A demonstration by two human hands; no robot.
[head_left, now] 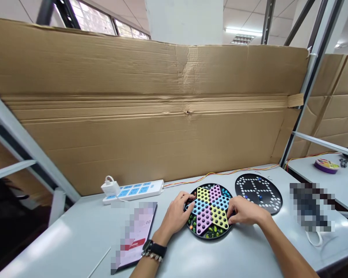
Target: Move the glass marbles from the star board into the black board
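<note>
A round black Chinese-checkers board [210, 210] with a pastel star of pink, yellow and blue points lies on the grey table [75, 239]. Coloured marbles fill the pockets around its rim. My left hand [178, 212], with a watch and bead bracelet on the wrist, rests on the board's left edge, fingers curled over it. On the board's right edge sits my right hand [245, 212], fingers curled around the rim. Both hands grip the board.
A second black round board [258, 193] with white holes and a few marbles lies just right. A white power strip [133, 190] with a plugged charger sits at the back left. A phone [135, 235] lies front left. Cardboard walls the table's back.
</note>
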